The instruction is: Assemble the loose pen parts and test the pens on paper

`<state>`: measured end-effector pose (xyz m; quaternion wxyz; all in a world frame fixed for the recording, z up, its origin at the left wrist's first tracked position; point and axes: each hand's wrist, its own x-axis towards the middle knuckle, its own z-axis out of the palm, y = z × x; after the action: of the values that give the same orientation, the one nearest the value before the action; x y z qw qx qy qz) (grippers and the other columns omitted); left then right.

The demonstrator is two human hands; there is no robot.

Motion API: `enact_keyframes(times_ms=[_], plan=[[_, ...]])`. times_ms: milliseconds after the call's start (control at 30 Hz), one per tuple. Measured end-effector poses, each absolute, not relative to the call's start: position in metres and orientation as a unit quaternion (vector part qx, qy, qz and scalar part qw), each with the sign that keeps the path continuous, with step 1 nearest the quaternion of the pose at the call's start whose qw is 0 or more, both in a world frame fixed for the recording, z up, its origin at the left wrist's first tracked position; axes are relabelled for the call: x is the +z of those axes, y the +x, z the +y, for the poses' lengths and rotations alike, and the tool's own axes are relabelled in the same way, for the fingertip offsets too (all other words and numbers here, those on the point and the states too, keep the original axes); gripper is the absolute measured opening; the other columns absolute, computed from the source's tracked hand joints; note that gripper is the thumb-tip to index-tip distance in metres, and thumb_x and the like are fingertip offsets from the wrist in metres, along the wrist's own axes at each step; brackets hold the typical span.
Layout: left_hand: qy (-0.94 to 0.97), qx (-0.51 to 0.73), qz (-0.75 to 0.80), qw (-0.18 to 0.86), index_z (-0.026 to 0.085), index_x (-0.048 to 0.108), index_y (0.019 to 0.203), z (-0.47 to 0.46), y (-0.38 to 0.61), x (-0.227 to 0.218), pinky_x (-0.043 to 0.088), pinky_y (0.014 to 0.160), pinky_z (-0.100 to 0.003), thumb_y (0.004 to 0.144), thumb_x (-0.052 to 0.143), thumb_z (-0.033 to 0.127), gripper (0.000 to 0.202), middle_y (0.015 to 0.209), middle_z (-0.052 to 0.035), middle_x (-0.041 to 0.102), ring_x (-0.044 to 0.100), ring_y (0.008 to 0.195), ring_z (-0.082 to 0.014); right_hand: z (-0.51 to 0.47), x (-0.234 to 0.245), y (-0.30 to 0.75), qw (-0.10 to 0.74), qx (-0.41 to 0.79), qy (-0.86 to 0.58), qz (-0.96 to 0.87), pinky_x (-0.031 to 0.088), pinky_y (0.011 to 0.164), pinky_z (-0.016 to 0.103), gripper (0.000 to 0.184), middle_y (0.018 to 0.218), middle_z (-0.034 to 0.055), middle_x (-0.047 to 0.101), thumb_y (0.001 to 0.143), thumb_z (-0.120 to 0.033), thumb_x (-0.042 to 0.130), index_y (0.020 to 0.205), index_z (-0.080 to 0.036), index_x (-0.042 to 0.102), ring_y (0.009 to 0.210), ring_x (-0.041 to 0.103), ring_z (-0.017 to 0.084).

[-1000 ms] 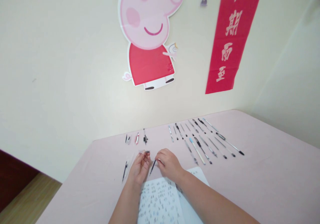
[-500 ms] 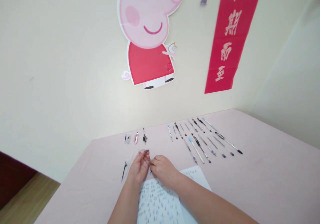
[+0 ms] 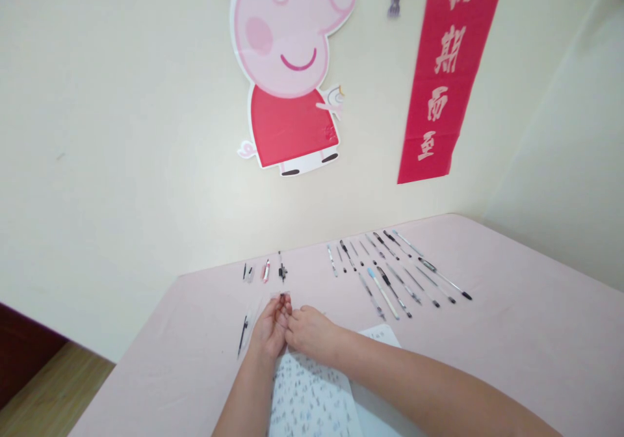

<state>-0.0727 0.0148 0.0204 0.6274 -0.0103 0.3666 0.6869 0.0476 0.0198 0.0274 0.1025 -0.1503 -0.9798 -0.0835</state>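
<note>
Together, the left hand [image 3: 272, 326] and right hand [image 3: 309, 333] touch just beyond the written paper [image 3: 312, 398] on the pink counter [image 3: 517, 352]. The left pinches a small clear piece [image 3: 281, 294], perhaps a tube with something dark inside; I cannot tell what the right's curled fingers hold. Left of them, a slim black refill [image 3: 242, 337] lies beside a clear barrel [image 3: 252, 324].

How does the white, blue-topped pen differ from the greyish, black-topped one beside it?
The white, blue-topped pen has a pale near end; the greyish, black-topped pen a dark one. The white pen's top is light blue, the greyish pen's black. Both lie slanted on the pink table.
</note>
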Motion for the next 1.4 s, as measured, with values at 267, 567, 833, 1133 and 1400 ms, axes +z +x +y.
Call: enact_keyframes(times_ms=[267,567,833,1133,1400], plan=[[-0.024,0.69,0.337,0.639,0.009,0.057,0.068,0.017,-0.076,0.016,0.052,0.05,-0.016,0.085,0.041,0.002,0.024,0.06,-0.0053,0.063,0.061,0.052,-0.0084,0.027,0.029,0.068,0.21,-0.033,-0.122,-0.969,0.041,0.069,0.031,0.011,0.086,0.009,0.06,0.085,-0.013,0.046,0.088,-0.013,0.057,0.081,0.052,0.019],[-0.012,0.697,0.33,0.636,0.007,0.059,0.068,0.018,-0.077,0.011,0.054,0.053,-0.018,0.085,0.041,0.003,0.025,0.064,-0.0073,0.065,0.063,0.058,-0.0099,0.032,0.022,0.086,0.512,0.254,-0.312,-0.758,0.043,0.066,0.027,0.008,0.076,0.0027,0.056,0.082,-0.015,0.048,0.083,-0.018,0.055,0.069,0.052,0.014],[0.0,0.699,0.342,0.628,0.006,0.06,0.066,0.019,-0.075,0.008,0.054,0.054,-0.018,0.083,0.043,0.0,0.025,0.065,-0.0087,0.066,0.064,0.06,-0.0109,0.041,0.024,0.087,0.611,0.411,-0.367,-0.569,0.044,0.06,0.024,0.012,0.074,0.0012,0.056,0.082,-0.029,0.055,0.086,-0.018,0.054,0.067,0.053,0.013],[0.041,0.695,0.359,0.622,0.006,0.061,0.065,0.018,-0.074,0.007,0.054,0.055,-0.018,0.081,0.046,-0.001,0.023,0.065,-0.0084,0.066,0.064,0.06,-0.0104,0.041,0.023,0.082,0.61,0.472,-0.353,-0.529,0.044,0.055,0.023,0.017,0.073,0.0004,0.054,0.079,-0.034,0.058,0.084,-0.018,0.054,0.065,0.052,0.012],[0.049,0.683,0.369,0.628,0.007,0.06,0.065,0.017,-0.07,0.009,0.054,0.055,-0.018,0.081,0.046,-0.002,0.023,0.064,-0.0072,0.065,0.064,0.06,-0.0102,0.041,0.02,0.082,0.604,0.476,-0.352,-0.534,0.043,0.055,0.023,0.015,0.075,0.0014,0.056,0.08,-0.032,0.057,0.084,-0.018,0.055,0.066,0.053,0.013]])
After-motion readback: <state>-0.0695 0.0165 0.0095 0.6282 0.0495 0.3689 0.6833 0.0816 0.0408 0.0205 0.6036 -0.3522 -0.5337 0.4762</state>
